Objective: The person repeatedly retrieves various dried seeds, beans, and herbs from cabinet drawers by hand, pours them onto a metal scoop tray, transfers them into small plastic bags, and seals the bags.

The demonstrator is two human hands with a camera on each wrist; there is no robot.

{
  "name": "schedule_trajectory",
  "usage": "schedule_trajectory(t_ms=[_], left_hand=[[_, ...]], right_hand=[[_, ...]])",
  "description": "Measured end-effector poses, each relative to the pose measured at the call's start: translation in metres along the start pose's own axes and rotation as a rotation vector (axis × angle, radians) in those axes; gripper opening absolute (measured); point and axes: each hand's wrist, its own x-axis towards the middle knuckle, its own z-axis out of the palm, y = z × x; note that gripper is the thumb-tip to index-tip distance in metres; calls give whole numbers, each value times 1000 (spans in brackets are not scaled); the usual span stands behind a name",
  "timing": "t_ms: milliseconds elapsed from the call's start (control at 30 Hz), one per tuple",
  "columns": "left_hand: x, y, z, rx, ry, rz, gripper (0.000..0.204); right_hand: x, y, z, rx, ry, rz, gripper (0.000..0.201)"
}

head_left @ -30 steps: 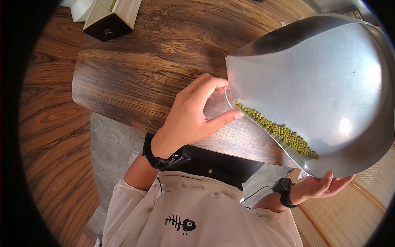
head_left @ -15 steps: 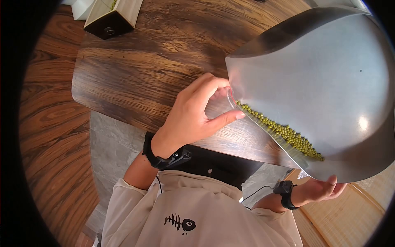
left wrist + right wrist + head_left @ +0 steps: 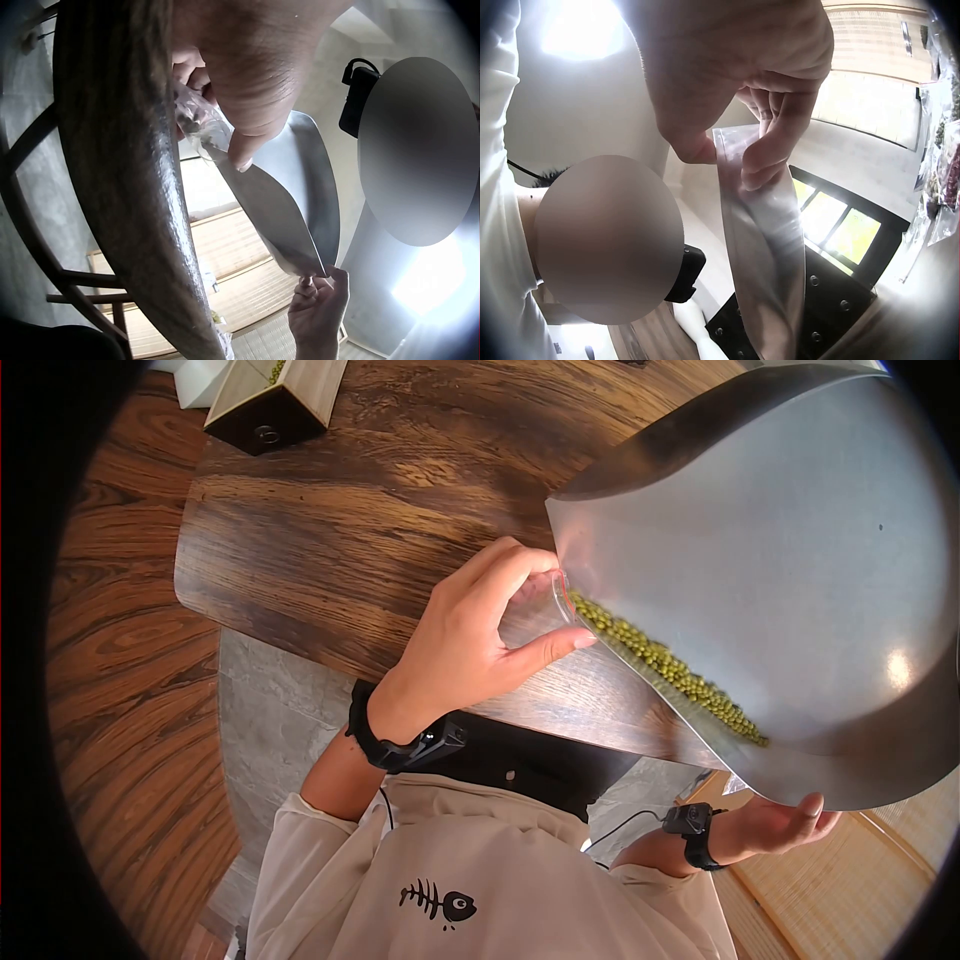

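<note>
A wide metal scoop (image 3: 760,560) hangs tilted over the table's right side in the head view. Mung beans (image 3: 668,664) lie in a long band along its lower edge, reaching its narrow mouth. My right hand (image 3: 775,828) grips the scoop's rim from below; in the right wrist view, thumb and fingers pinch the metal edge. My left hand (image 3: 460,625) holds a clear plastic bag (image 3: 196,120) with a red strip at its opening, against the scoop's mouth. The left thumb lies along the scoop's edge. Most of the bag is hidden behind the left hand.
A dark wood-grain table (image 3: 350,520) runs beneath the hands. At its far left stands an open wooden box (image 3: 265,420) with a dark, knobbed front and some green beans inside, next to a white object (image 3: 198,382). A bamboo-like mat surface (image 3: 820,890) lies at lower right.
The scoop's wide end has risen and tilted further. The beans have slid toward the narrow mouth at the bag and look blurred. The right hand has shifted slightly down; the left hand stays almost still.
</note>
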Motion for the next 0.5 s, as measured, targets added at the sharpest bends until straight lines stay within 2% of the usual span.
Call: schedule_trajectory(t_ms=[133, 500], left_hand=[[7, 21, 9, 11, 5, 4, 48], [7, 28, 11, 12, 10, 21, 47]], right_hand=[[15, -4, -13, 14, 20, -17, 50], [17, -9, -22, 16, 3, -24, 51]])
